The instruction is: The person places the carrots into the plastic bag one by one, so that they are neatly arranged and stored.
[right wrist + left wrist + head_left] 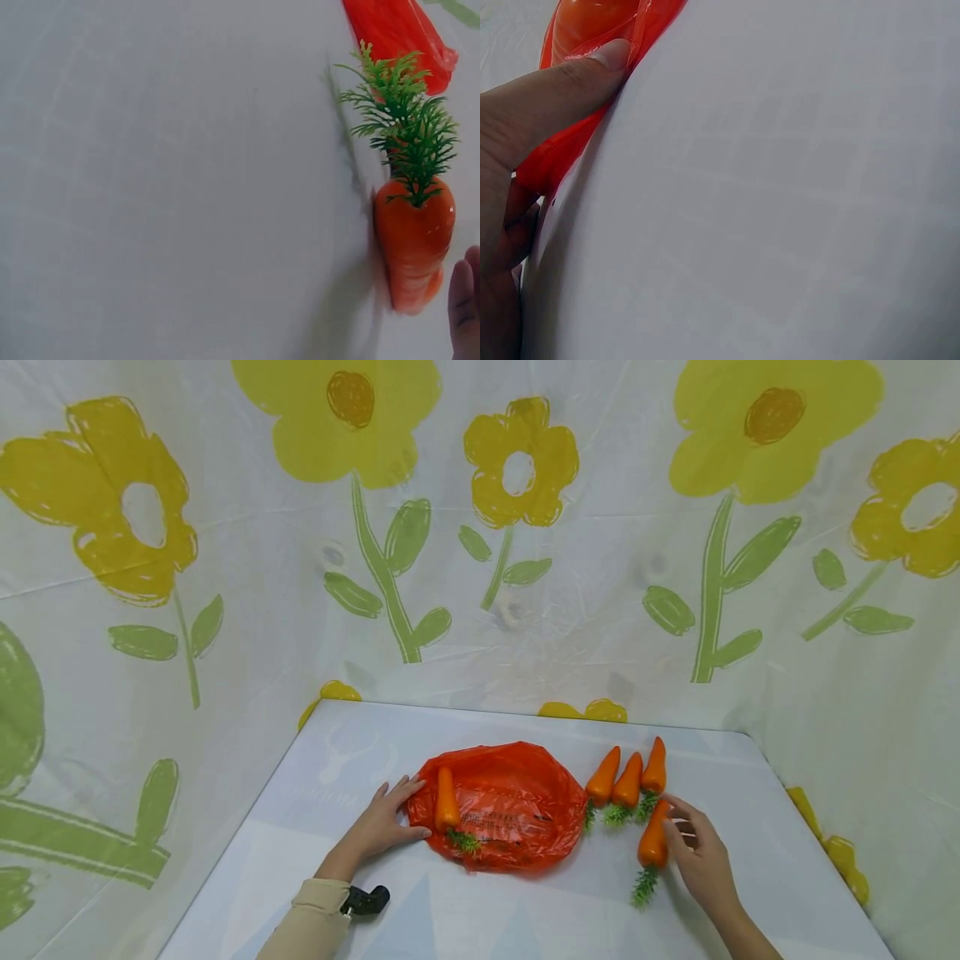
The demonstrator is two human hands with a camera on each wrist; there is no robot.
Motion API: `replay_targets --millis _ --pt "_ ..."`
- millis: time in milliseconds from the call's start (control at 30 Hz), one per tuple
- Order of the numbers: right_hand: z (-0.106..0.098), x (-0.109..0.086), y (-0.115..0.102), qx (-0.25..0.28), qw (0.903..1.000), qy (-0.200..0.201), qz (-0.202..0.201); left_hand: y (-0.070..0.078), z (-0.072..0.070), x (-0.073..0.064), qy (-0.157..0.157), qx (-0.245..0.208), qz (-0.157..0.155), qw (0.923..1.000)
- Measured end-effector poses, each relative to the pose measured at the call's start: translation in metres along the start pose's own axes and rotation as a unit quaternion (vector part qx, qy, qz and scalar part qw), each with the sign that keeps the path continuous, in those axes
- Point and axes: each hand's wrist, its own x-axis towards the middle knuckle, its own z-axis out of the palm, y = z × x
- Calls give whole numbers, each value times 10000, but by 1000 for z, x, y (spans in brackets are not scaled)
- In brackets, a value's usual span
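A red plastic bag (517,852) lies with its mouth spread wide, and one toy carrot (446,802) with green leaves is in its left side. At the bag's left edge, my left hand (382,822) holds the film; the left wrist view shows the thumb (585,79) on the red plastic, the other fingers lower down and partly hidden. My right hand (701,852) is beside another carrot (652,843), fingertips around its upper right. In the right wrist view a narrow gap parts the fingers (463,300) from that carrot (415,225), whose leaves point away from them.
Three more carrots stand close together right of the bag: a left one (604,777), a middle one (627,781) and a right one (655,766). The white table (450,927) ends at a flower-printed curtain (570,635) behind. A black strap mount (365,902) is on my left wrist.
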Motion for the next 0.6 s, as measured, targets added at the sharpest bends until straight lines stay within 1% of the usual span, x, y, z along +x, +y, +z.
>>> replay_targets --millis 133,233,333,400,500,600 --pt "-1 0 4 -197 9994 -172 232 0 0 -1 1 5 -21 10000" --pt "-1 1 6 -467 9965 -327 609 0 0 -1 -5 9 -28 10000" --pt "-2 2 9 -647 9903 -607 1071 1 0 -1 -6 13 -36 10000" --pt "-3 3 10 -707 9854 -824 1311 1 -1 -1 -10 11 -33 10000" --pt "-4 4 12 -681 9786 -1159 1555 2 -1 -2 -1 5 -2 10000" --pt "-3 6 14 -667 9739 -1339 1707 3 -1 -2 2 -18 33 10000"
